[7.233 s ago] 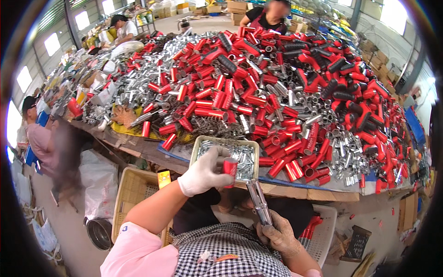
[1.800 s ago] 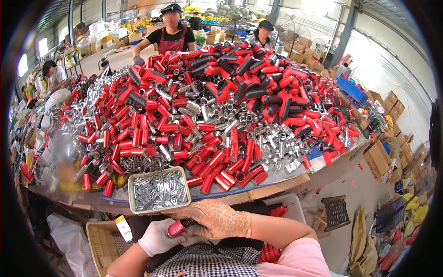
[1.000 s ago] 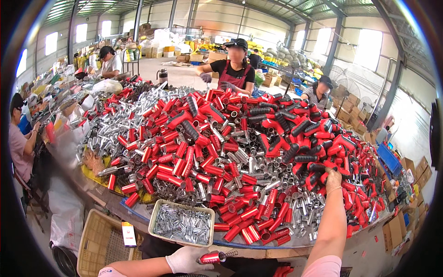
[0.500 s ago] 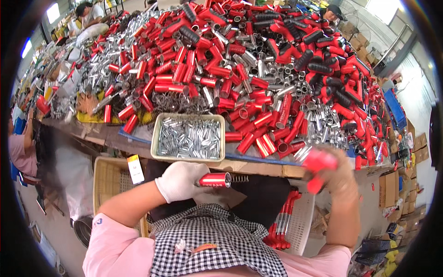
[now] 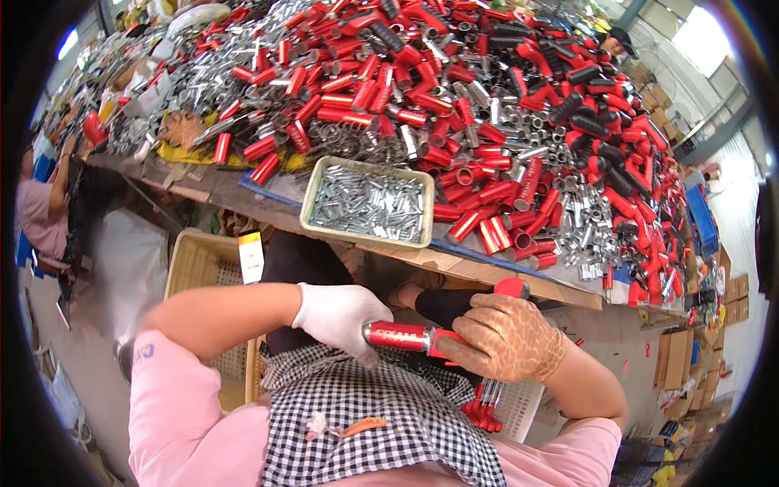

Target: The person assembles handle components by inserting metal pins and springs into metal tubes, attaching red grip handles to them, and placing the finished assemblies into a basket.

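My left hand (image 5: 341, 318), in a white glove, is closed around the left part of a shiny red metal tube (image 5: 398, 335) held level above my checked apron. My right hand (image 5: 507, 337), in a tan patterned glove, grips a red angled handle piece (image 5: 511, 286), whose rounded end shows above the fingers. The tube's silver right end meets the red part at the right hand; how far one sits inside the other is hidden. A cream tray (image 5: 363, 236) of small silver metal pins stands at the table's near edge.
A large heap of red tubes (image 5: 349, 116), silver parts and black-gripped red handles (image 5: 584, 122) covers the table. A yellow crate (image 5: 180, 264) sits at my left. At my right, a white basket (image 5: 523, 406) holds several red-and-silver tools. Another person (image 5: 45, 203) is at far left.
My right hand has come left and down from the table edge with the red handle, which now meets the tube. My left hand has moved slightly down. The spring at the tube's end no longer shows.
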